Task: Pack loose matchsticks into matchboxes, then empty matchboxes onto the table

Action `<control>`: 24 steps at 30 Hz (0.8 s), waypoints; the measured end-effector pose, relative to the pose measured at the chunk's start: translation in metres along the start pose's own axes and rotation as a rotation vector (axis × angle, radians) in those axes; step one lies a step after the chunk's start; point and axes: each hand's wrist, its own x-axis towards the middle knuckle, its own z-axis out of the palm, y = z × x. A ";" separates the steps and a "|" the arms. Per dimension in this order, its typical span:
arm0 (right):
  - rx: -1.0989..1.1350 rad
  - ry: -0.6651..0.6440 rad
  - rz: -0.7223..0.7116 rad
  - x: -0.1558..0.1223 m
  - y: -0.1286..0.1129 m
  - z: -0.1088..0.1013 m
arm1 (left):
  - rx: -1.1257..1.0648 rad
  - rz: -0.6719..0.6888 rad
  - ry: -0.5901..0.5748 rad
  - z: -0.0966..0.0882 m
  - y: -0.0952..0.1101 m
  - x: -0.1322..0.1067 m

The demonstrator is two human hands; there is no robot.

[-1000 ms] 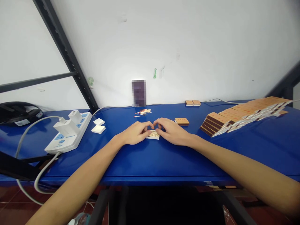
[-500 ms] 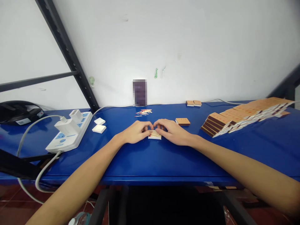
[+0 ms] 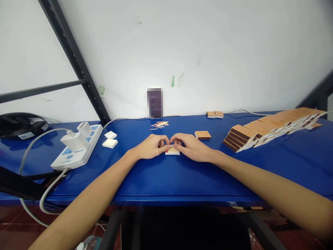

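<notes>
A small white matchbox tray (image 3: pixel 172 151) filled with matches lies on the blue table (image 3: pixel 166 180) in front of me. My left hand (image 3: pixel 151 147) rests at its left end and my right hand (image 3: pixel 189 147) at its right end. Both hands have curled fingers whose tips meet over the tray and press on the matches. A brown matchbox sleeve (image 3: pixel 202 135) lies just beyond my right hand. A few loose matches (image 3: pixel 159 124) are scattered farther back near the wall.
A long fanned row of brown matchboxes (image 3: pixel 270 130) runs along the right side. Two more boxes (image 3: pixel 214 114) sit by the wall. Left are two white trays (image 3: pixel 109 139), a white power strip (image 3: pixel 76 146) with plugs and cables, and a black device (image 3: pixel 20 125).
My hands and the tray have hardly moved; the fingertips have closed slightly tighter over the matches.
</notes>
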 end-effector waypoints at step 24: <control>-0.797 -0.132 0.223 -0.016 0.010 -0.060 | 0.355 0.112 0.074 -0.004 0.003 -0.004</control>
